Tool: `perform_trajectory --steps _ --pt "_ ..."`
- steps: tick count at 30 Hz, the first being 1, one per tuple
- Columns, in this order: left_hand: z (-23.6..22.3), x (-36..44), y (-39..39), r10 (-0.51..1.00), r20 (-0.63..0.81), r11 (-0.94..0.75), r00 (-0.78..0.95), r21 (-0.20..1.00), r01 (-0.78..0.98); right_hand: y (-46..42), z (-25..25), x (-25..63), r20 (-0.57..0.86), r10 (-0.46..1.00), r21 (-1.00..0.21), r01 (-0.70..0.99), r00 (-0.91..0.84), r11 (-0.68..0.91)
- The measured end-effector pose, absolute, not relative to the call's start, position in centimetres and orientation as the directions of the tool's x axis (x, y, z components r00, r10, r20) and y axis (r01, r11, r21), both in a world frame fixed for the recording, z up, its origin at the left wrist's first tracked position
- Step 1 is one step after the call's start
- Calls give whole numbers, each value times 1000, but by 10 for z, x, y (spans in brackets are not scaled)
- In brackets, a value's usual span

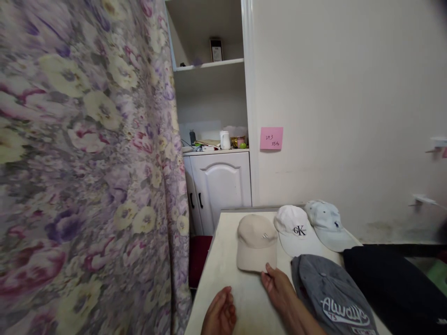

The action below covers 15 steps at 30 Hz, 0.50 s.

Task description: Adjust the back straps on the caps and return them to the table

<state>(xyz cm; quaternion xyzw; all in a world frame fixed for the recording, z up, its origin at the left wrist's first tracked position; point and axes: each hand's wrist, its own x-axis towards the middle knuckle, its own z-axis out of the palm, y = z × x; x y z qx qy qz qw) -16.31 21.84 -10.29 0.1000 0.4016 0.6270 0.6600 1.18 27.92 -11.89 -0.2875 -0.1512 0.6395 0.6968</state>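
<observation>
A beige baseball cap (254,237) lies on the cream table (240,291), its brim toward me. My right hand (276,284) pinches the right front edge of that brim, thumb on top. My left hand (220,312) hovers over the table's near left part, touching no cap. Its fingers are loosely curled and apart, with nothing visible in them. To the right of the beige cap sits a white cap (291,225) with CK letters, then a pale blue cap (323,216). Nearer to me is a grey cap (326,284) with "Always" lettering, partly behind my right forearm.
A floral curtain (104,186) hangs along the left. Black cloth (391,284) lies at the table's right. Behind stand a white cabinet (223,186) and shelves with a white jug (225,140). A pink note (271,138) is on the wall. A dark red seat (199,260) shows beside the table.
</observation>
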Motion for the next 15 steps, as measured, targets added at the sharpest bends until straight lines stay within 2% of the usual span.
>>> perform_trajectory --steps 6,11,15 --pt "-107 -163 219 923 -370 183 -108 669 -721 269 -148 24 -309 934 -616 -786 179 -53" --pt "-111 -163 217 940 -327 185 -97 728 -660 273 -150 25 -349 917 -656 -750 196 -89" --pt "-115 -159 219 963 -260 179 -74 819 -545 273 -150 25 -361 907 -688 -719 218 -102"
